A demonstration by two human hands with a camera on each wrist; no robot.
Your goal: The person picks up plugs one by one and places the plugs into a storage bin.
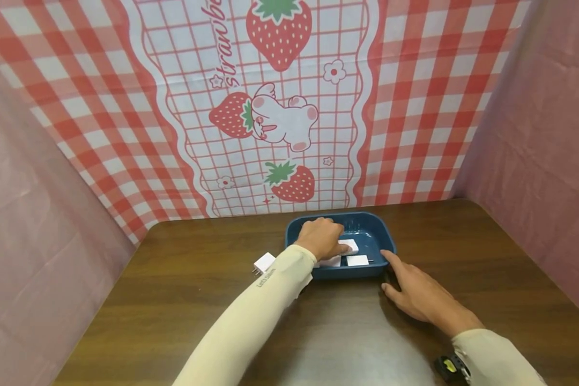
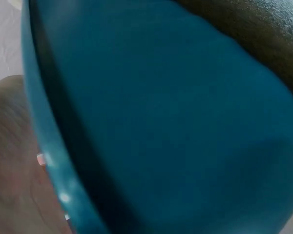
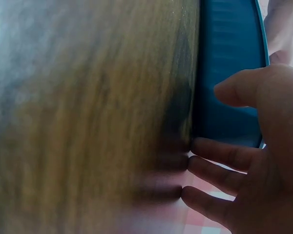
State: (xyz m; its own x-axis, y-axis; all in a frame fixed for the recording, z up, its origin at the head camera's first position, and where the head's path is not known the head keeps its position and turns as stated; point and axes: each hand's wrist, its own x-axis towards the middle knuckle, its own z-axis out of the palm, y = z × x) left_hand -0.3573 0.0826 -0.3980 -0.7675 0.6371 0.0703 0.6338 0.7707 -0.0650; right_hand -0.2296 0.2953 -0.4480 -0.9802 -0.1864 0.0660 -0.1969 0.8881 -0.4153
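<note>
A blue plastic tray stands near the table's back edge. My left hand reaches down inside it, fingers curled, and pinches a white charger plug at thumb and index finger. Two more white charger plugs lie in the front of the tray, one with its prongs to the right, the other partly behind my sleeve. My right hand rests against the tray's front right corner, thumb apart from the extended fingers. In the left wrist view the tray's wall hides most of the left hand.
Left of the tray, a white charger plug lies on the brown wooden table, prongs toward the front left, partly covered by my left sleeve. Behind the table hangs a red checked strawberry cloth. Pink cloths close off both sides.
</note>
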